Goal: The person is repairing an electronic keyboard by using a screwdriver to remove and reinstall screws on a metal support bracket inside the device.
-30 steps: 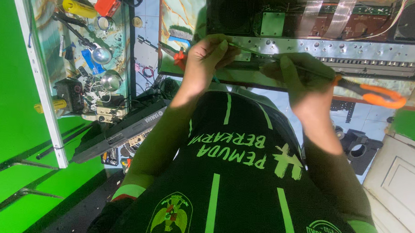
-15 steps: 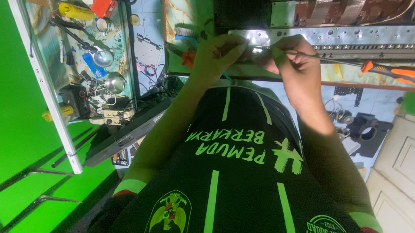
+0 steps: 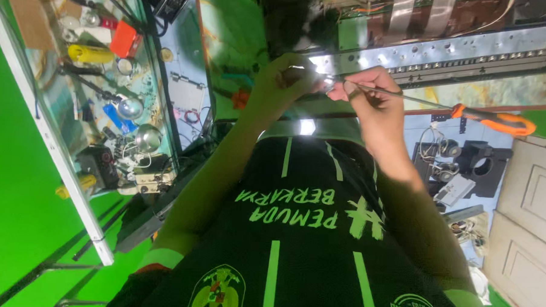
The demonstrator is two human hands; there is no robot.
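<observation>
The right hand grips a screwdriver whose handle points to 3 o'clock; the left hand pinches its tip against the metal rail.

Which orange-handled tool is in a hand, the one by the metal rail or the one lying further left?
The long orange-handled screwdriver: the right hand grips its thin shaft at the perforated metal rail. The small orange tool lies untouched beside the left hand.

A glass shelf holds a yellow tube, an orange box and two shiny round lids. A white door stands nearby.
</observation>
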